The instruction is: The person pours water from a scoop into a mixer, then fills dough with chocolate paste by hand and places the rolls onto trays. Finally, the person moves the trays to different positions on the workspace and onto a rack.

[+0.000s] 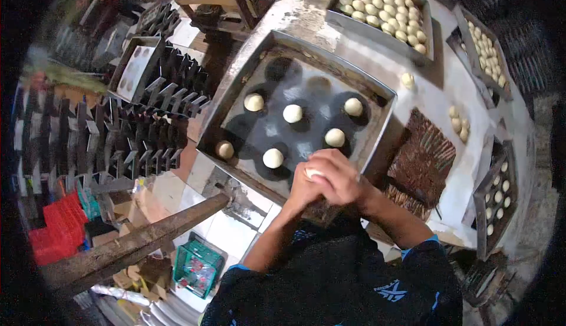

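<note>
A dark metal baking tray [236, 99] lies on the worktable with several pale dough balls spaced over it, such as the one at the middle [292, 113] and one near the front [273, 158]. Over the tray's near edge my left hand [302, 189] and my right hand [337, 175] are pressed together around one more dough ball [312, 173], of which only a small pale part shows between the palms.
A tray full of dough balls [383, 7] stands at the back, more trays [486, 52] [495, 199] at the right. Loose dough balls [457, 122] lie on the white tabletop beside a brown mat [424, 155]. Stacked dark racks [135, 131] fill the left; a beam [135, 240] crosses below.
</note>
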`<control>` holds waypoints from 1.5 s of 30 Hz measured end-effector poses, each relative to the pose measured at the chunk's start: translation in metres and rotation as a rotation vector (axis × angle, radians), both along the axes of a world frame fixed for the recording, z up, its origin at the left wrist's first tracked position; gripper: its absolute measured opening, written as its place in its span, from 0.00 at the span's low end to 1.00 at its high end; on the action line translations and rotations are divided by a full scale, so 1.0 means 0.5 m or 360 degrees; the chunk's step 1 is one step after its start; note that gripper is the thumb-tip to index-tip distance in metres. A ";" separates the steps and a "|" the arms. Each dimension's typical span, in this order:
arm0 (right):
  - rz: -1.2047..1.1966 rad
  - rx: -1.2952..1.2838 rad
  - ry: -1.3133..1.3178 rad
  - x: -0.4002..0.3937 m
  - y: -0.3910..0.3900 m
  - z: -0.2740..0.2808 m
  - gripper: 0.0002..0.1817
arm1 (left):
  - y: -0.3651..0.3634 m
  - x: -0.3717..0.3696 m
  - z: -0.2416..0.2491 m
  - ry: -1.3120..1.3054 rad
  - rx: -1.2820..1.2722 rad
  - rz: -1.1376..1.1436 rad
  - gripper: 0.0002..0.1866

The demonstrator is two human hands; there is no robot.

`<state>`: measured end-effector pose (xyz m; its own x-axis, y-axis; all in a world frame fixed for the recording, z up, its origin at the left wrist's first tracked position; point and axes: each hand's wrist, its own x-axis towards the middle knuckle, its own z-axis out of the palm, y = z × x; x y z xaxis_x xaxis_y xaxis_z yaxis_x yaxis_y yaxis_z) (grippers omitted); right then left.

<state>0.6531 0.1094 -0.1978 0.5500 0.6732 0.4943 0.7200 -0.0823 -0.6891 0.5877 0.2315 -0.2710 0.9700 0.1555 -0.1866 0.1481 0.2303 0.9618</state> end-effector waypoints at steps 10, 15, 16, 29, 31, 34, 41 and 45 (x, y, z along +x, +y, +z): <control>-0.0526 -0.0855 -0.0282 0.301 0.112 -0.199 0.22 | 0.289 -0.019 0.104 0.0066 0.0386 0.0434 0.17; -0.0244 -0.1089 -0.0243 0.313 0.087 -0.190 0.34 | 0.352 0.015 0.072 0.0178 0.0851 0.0483 0.18; -0.0260 -0.1088 -0.0229 0.298 0.081 -0.158 0.34 | 0.353 0.051 0.077 0.0153 0.1196 0.0358 0.20; -0.0632 0.0247 0.0787 0.015 -0.163 -0.030 0.14 | 0.038 0.114 0.124 -0.0434 0.1344 0.0074 0.21; -0.0443 0.0274 0.1318 -0.010 -0.222 -0.032 0.17 | -0.094 0.064 0.179 -0.0426 0.0899 -0.0265 0.33; -0.0434 0.0680 0.1453 -0.035 -0.304 -0.003 0.20 | -0.227 0.031 0.216 -0.0650 0.1045 -0.0430 0.52; -0.0434 0.0475 0.0328 -0.092 -0.414 0.094 0.32 | -0.367 -0.042 0.236 -0.0325 0.0365 0.0071 0.20; -0.0745 0.0596 0.0431 -0.145 -0.428 0.106 0.17 | -0.422 -0.115 0.232 -0.0751 0.1006 0.0061 0.21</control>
